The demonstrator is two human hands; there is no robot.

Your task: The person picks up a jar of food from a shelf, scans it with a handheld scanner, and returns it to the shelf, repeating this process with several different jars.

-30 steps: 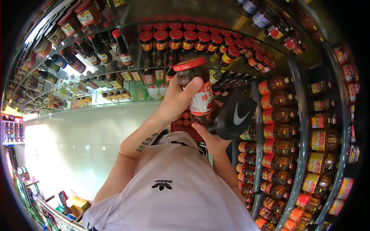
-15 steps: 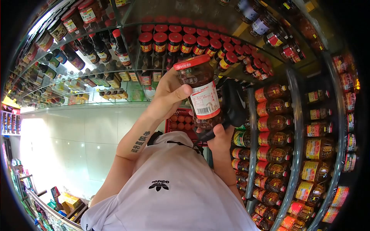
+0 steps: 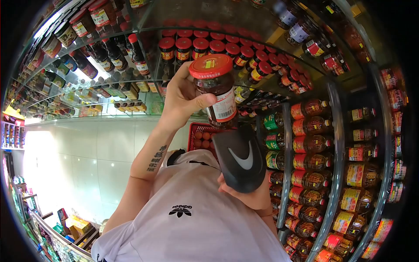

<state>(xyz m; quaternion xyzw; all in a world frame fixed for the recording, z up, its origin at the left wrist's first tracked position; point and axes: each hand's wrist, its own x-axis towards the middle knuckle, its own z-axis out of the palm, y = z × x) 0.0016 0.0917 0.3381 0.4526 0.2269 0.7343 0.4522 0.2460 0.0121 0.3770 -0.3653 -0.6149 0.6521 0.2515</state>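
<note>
My left hand (image 3: 184,101) is wrapped round a glass jar (image 3: 223,107) of dark sauce with a red lid, its thumb on the side. The jar is upright, slightly tilted, and its white label with a barcode faces me. Below it, my right hand (image 3: 245,195) grips a black handheld barcode scanner (image 3: 241,159) with a grey curved mark. The scanner's upper end is just under the jar's base; whether they touch I cannot tell. Most of my right hand's fingers are hidden by the scanner.
Red-lidded jars (image 3: 200,44) stand in rows on a glass shelf ahead. Sauce bottles (image 3: 114,56) fill shelves at left, large oil bottles (image 3: 312,143) the racks at right. A red basket (image 3: 191,139) with round reddish-brown things is beyond my body, above pale floor tiles (image 3: 102,153).
My right hand has brought the scanner out from behind the jar, down and towards me. The jar has tipped so its lid top shows more and has shifted slightly left.
</note>
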